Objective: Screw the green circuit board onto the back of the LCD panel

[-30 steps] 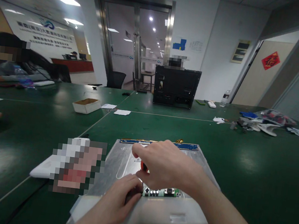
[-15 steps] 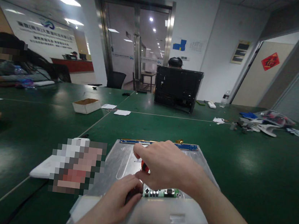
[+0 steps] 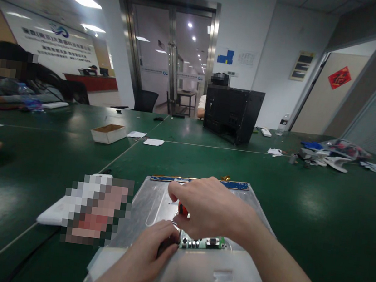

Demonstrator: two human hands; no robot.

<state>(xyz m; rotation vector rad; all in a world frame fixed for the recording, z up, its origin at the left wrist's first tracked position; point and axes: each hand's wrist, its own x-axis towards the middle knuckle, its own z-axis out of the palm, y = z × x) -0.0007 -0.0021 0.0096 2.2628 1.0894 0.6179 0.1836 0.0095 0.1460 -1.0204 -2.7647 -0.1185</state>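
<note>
Head: two hands [image 3: 152, 248] [image 3: 211, 211], one red tool [image 3: 183, 208], one circuit board [image 3: 200, 244].

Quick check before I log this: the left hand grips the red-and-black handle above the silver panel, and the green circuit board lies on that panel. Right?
Wrong hand: the head view shows the right hand gripping the red-and-black handle. The rest stands: the handle is above the silver panel, with the green circuit board on it.

The black case [image 3: 228, 109] has turned and shifted towards three o'clock, baring its side panel [image 3: 252, 117]; a pale sleeve [image 3: 203, 101] now shows at its nine o'clock edge
</note>
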